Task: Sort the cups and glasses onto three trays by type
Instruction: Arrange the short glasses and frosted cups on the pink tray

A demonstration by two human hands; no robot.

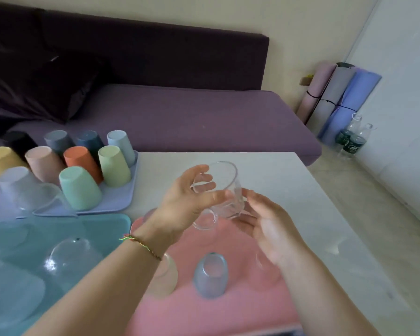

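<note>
Presently: left hand [187,202] fingers curled round glass mug [228,177], right hand [269,224] relaxed; white table [291,183], sofa [192,117] behind.

Clear glass mug with handle [224,192]: tilted, held aloft over pink tray [228,316].
Coloured plastic cups [81,163]: upside down on lavender tray [121,202].
Teal tray [102,229]: clear glasses [68,258], inverted.

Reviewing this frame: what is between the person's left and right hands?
In the head view, a tilted clear glass mug lies between them: the left hand grips it, and the right hand is open beside it.
</note>
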